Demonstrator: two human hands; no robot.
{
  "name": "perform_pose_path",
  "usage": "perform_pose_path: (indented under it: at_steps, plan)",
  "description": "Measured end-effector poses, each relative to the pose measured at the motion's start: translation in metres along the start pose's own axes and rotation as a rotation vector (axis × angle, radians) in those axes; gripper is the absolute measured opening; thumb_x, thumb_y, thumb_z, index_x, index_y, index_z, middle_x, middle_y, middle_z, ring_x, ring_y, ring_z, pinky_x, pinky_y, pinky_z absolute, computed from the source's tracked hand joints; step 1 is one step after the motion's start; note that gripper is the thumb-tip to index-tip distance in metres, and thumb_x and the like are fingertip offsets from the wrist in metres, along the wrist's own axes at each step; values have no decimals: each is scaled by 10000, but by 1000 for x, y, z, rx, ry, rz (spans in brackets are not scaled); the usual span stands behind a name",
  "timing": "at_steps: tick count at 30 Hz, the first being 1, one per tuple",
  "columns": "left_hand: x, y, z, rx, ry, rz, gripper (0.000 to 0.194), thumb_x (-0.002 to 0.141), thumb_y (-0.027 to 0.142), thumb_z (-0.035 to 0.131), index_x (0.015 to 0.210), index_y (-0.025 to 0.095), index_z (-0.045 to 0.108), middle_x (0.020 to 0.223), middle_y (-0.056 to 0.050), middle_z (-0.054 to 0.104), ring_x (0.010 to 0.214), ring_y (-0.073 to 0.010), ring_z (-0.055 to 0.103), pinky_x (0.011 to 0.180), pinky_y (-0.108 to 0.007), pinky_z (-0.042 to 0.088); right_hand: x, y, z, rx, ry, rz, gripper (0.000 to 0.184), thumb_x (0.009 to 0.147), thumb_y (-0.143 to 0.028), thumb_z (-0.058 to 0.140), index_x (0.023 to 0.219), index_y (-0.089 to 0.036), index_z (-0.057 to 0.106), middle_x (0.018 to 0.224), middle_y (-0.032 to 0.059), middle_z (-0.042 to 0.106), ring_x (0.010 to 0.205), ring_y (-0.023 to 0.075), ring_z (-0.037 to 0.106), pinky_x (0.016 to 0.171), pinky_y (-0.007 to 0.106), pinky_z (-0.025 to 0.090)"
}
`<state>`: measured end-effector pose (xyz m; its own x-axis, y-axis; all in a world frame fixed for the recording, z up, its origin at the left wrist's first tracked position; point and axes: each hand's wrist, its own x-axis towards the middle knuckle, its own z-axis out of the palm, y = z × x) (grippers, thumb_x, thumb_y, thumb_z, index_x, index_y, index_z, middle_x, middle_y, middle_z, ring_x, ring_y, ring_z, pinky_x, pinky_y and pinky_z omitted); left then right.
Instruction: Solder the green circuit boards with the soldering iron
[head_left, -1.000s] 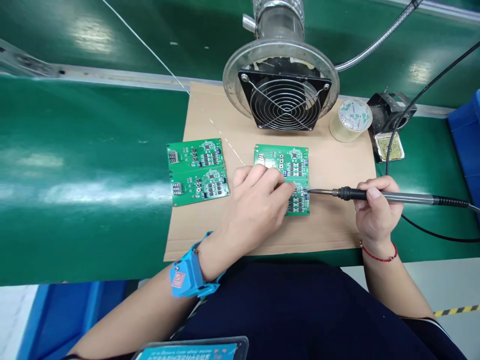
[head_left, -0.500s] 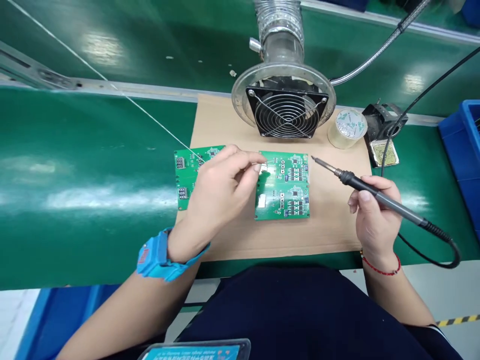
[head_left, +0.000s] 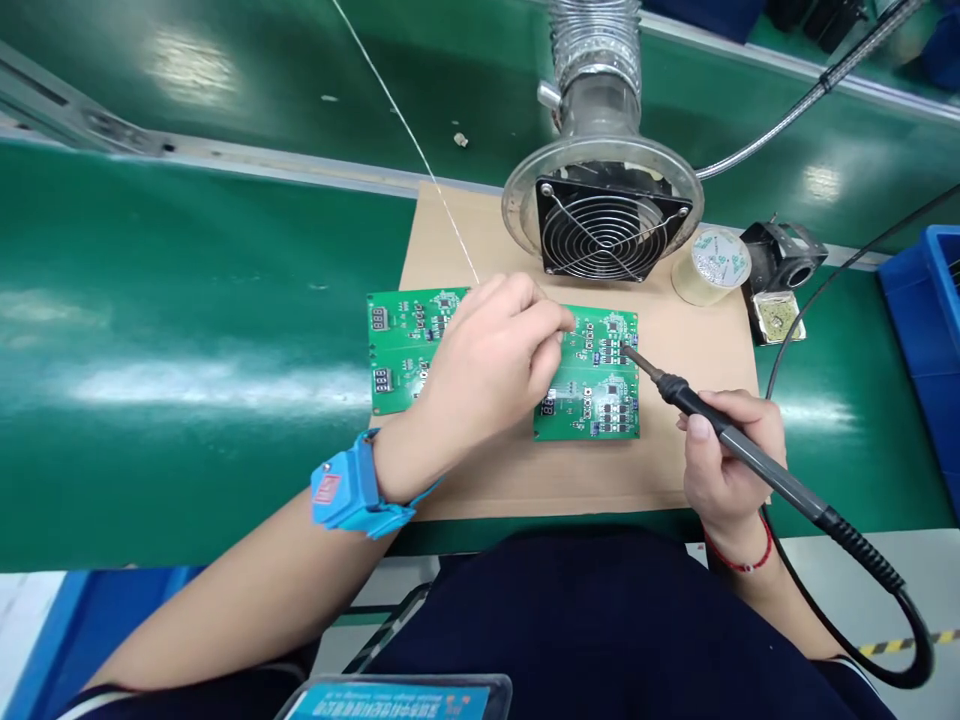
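Note:
My right hand [head_left: 731, 455] grips a soldering iron [head_left: 757, 450] like a pen. The iron's tip is at the upper right part of the right green circuit board [head_left: 592, 425], by its small black chips. My left hand [head_left: 499, 365] is closed in a pinch over the left side of that board. Thin solder wire [head_left: 409, 130] runs down from above into this hand; its end at the fingertips is too fine to make out. A second circuit board [head_left: 394, 345] with small digit displays lies to the left, partly hidden behind the left hand.
Both boards lie on brown cardboard [head_left: 480, 490] on a green table [head_left: 187, 470]. A fume extractor fan [head_left: 606, 240] hangs just behind them. Farther right are a tape roll [head_left: 711, 268], an iron stand [head_left: 787, 255] with a sponge [head_left: 778, 316], and a blue bin [head_left: 919, 330].
The iron's tip has moved from beside the right board onto its upper right part. My left hand stays pinched near the board's left side, and the view has shifted a little.

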<state>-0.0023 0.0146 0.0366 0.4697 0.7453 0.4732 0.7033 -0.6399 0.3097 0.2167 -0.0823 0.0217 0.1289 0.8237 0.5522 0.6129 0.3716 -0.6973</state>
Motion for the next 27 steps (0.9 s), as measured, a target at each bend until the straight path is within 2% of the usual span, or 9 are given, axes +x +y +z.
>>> perform_pose_path:
  at_steps: [9,21,27]
  plan:
    - [6,0,6,33,-65,-15,245,925,148,441,893,201,678,827,-70,601,809,-227,570,701,-369,449,5,-4,4,-92,-7,-73,189,865,-247,632,1048,-229,589,826,24,684,682,167,690,570,306,564]
    - [9,2,6,26,-63,-10,262,924,145,426,877,177,682,837,-71,593,800,-213,564,687,-356,454,5,-2,4,-84,-27,-79,209,865,-236,635,1068,-226,587,843,30,694,692,171,695,574,310,576]
    - [9,6,13,77,-59,-13,244,923,146,434,883,181,673,836,-64,593,821,-218,579,701,-353,476,5,-2,4,-80,-29,-76,206,866,-239,630,1068,-230,587,831,26,688,675,169,691,565,312,570]
